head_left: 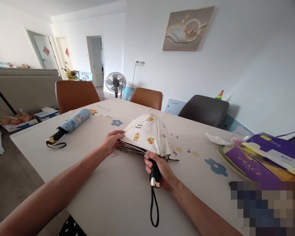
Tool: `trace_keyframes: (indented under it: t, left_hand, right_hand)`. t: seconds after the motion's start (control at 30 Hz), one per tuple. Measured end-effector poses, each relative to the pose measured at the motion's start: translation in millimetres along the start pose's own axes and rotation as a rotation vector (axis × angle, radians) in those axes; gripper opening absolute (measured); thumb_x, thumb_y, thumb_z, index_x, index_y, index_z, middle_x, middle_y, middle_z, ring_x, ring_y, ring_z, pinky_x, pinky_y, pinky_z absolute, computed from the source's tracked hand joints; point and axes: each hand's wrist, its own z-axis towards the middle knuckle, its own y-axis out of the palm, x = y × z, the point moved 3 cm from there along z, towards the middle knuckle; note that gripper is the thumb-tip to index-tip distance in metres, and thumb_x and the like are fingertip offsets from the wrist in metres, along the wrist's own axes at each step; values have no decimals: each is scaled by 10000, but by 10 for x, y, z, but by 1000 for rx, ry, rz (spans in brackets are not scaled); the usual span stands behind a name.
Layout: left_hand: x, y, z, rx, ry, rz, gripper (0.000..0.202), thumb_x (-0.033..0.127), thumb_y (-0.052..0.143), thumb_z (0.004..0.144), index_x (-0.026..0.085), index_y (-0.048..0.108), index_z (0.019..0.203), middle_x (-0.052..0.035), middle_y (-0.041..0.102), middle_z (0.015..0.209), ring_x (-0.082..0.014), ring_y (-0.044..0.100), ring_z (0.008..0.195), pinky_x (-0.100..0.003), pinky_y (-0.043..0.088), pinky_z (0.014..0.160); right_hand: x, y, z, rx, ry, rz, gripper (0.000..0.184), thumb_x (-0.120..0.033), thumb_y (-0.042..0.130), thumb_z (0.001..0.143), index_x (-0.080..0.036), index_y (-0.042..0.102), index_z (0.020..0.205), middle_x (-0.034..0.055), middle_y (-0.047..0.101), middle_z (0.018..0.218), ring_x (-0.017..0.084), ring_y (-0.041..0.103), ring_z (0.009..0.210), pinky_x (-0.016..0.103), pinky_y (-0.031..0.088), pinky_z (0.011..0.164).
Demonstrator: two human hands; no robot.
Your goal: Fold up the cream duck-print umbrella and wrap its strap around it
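Note:
A cream folding umbrella (149, 132) printed with small yellow ducks lies partly collapsed on the white table (113, 196). My right hand (162, 168) is closed round its black handle, whose gold end cap and black wrist loop point toward me. My left hand (112, 141) pinches the canopy's left edge, next to the folded ribs. A second umbrella (71, 124), light blue and rolled shut, lies apart at the table's far left with its black handle toward the front.
Purple boxes (263, 157) and a plate with papers crowd the table's right side. Two brown chairs (75, 95) and a dark grey chair (204, 109) stand along the far edge. A floor fan (115, 83) and a grey sofa (19, 88) are behind.

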Motion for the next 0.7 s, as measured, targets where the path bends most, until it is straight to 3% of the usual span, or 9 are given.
trace_keyframes:
  t: [0.3, 0.53, 0.7]
  left_hand:
    - [-17, 53, -95, -8, -31, -1, 260, 177, 702, 541, 138, 662, 795, -41, 593, 748, -143, 563, 683, -281, 538, 589]
    - [90, 17, -171, 144, 23, -6, 220, 144, 576, 541, 155, 642, 751, -17, 561, 726, -104, 538, 613, -203, 474, 523]
    - [119, -17, -172, 190, 45, -14, 211, 155, 555, 527, 146, 647, 716, -36, 554, 780, -122, 526, 659, -211, 479, 496]
  right_hand:
    - [-143, 61, -65, -134, -17, 121, 336, -462, 680, 725, -153, 547, 713, -12, 468, 675, 47, 303, 460, 166, 345, 369]
    - [-122, 7, -38, -129, -20, 71, 198, -312, 589, 779, -133, 568, 696, 7, 471, 655, 60, 346, 473, 181, 366, 407]
    - [-118, 40, -37, -123, -25, 77, 285, -420, 583, 792, -138, 576, 752, 14, 490, 706, 64, 360, 489, 188, 374, 399]
